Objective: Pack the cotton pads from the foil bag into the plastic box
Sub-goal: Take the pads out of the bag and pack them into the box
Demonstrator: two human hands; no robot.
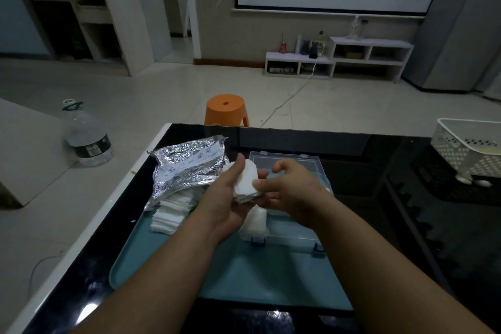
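Observation:
A crinkled silver foil bag (187, 165) lies on the left of a teal tray (271, 279), with white cotton pads (169, 211) spilling from its near end. A clear plastic box (287, 236) with its lid (284, 160) open stands on the tray to the right of the bag; some pads (256, 221) lie in its left part. My left hand (230, 198) holds a stack of cotton pads (248, 182) above the box. My right hand (290, 192) touches the same stack with thumb and fingertips.
The tray rests on a black glass table (406, 225). A white perforated basket (469, 149) stands at the table's right edge. Beyond the far edge is an orange stool (226, 110). A large water bottle (86, 138) stands on the floor to the left.

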